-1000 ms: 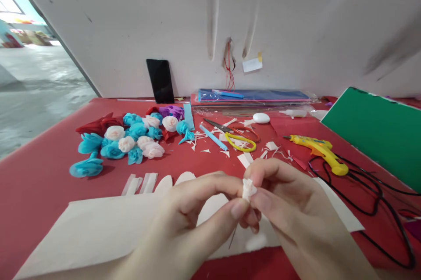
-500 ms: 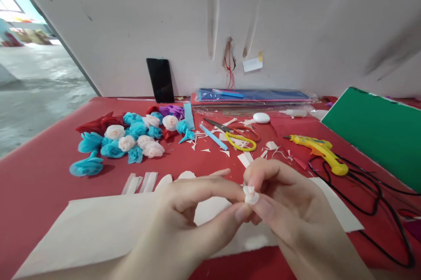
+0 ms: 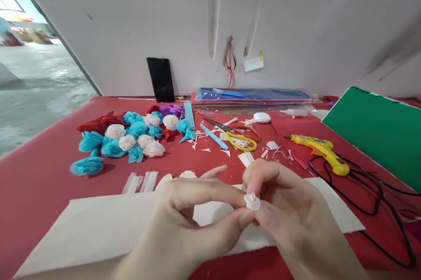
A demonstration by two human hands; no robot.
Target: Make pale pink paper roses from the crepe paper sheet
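A small pale pink paper flower (image 3: pixel 252 201) is pinched between the fingertips of both hands, its rolled petals facing up. My left hand (image 3: pixel 200 214) grips it from the left with thumb and forefinger, the little finger stretched out. From the right, my right hand (image 3: pixel 286 214) presses it between thumb and curled forefinger. The lower end of the flower is hidden by the fingers. Beneath the hands lies a long cream paper sheet (image 3: pixel 95 227). Cut pale petals (image 3: pixel 188 174) and folded paper strips (image 3: pixel 149 181) rest at its far edge.
Blue, pale pink, red and purple paper flowers (image 3: pixel 136 130) are heaped at the left. Scissors (image 3: pixel 241 140), a blue pen (image 3: pixel 213 136) and paper scraps lie mid-table. A yellow glue gun (image 3: pixel 317 150) with a black cord, a green board (image 3: pixel 378 133) and a leaning phone (image 3: pixel 160 79) stand around.
The small flower has turned slightly in my fingers and its petals look more spread. Both hands stay in nearly the same place, with small finger shifts.
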